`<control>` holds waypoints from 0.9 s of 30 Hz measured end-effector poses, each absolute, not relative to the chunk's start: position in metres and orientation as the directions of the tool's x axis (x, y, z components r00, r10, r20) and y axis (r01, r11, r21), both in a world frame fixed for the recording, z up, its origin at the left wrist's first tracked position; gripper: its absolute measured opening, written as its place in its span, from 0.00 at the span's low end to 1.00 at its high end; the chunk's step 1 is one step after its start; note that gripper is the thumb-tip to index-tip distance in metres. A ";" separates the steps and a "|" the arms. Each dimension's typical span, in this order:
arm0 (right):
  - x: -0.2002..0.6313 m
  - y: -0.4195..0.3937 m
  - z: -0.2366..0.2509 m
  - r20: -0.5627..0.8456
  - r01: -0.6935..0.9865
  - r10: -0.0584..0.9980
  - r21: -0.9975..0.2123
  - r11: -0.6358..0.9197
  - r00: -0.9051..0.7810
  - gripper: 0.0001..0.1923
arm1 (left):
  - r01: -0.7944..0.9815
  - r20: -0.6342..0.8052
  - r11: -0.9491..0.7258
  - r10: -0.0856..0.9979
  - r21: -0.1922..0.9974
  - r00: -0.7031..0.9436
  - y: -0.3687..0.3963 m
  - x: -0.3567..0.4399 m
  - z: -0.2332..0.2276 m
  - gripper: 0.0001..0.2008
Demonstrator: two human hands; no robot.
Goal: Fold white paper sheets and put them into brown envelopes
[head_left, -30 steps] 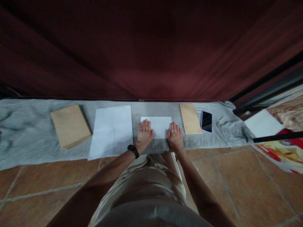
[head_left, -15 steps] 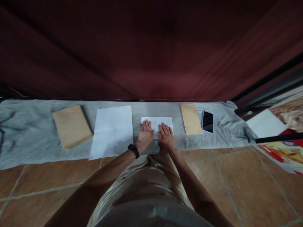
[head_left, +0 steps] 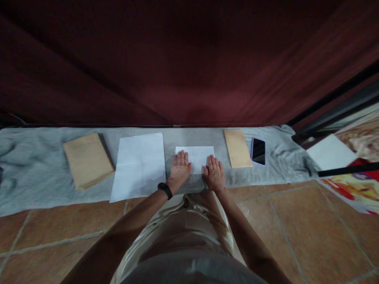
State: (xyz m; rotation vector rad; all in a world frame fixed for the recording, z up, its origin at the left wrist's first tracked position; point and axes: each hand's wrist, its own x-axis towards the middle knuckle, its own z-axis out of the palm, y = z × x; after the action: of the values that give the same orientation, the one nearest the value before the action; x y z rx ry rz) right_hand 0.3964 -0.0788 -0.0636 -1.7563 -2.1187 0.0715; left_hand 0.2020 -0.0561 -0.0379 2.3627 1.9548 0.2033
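Both hands are lying flat and open, palms down, on a folded white sheet (head_left: 196, 157) that is sitting on the grey cloth (head_left: 35, 165) spread over the tile floor (head_left: 296, 228). The left hand (head_left: 179, 170) is pressing the sheet's near-left corner, the right hand (head_left: 214, 173) its near-right part, fingers aiming at 12 o'clock. Neither one is gripping anything, they're just pressing down.

My take on doing this bit well: the crease is looking like the thing to get right, so keeping one palm planted as an anchor while the other is sliding outward along the fold seems smart, with even pressure so the cloth underneath isn't bunching up and skewing the edges.

The sheet is lying flat with its long axis running 9 to 3 o'clock, short edges facing left and right. Which edge is the folded one, I can't tell from here.

Around it: an unfolded stack of white paper (head_left: 139, 163) at 9 o'clock, just beside the left hand; a pile of brown envelopes (head_left: 87, 158) further out that way; a single brown envelope (head_left: 237, 148) at 2 o'clock and a phone (head_left: 258, 151) right next to it.
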 end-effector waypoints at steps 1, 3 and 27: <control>0.397 -0.080 -0.064 0.259 0.937 0.956 -0.280 0.208 -0.135 0.31 | 0.970 0.070 -0.194 0.980 0.145 0.185 -0.056 0.201 -0.038 0.31; 0.398 -0.080 -0.063 0.258 0.940 0.958 -0.278 0.197 -0.124 0.31 | 0.966 0.084 -0.207 0.977 0.157 0.196 -0.057 0.202 -0.038 0.30; 0.416 -0.045 -0.035 -0.005 0.859 0.979 -0.479 -0.182 0.205 0.16 | 0.909 0.203 -0.078 0.979 0.410 -0.007 -0.065 0.178 -0.062 0.29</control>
State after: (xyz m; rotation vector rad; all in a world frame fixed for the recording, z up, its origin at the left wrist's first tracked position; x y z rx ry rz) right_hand 0.4156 -0.0452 -0.0355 -2.1144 -1.7152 0.4431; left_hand 0.1779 -0.0652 -0.0621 2.0942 2.0170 0.6629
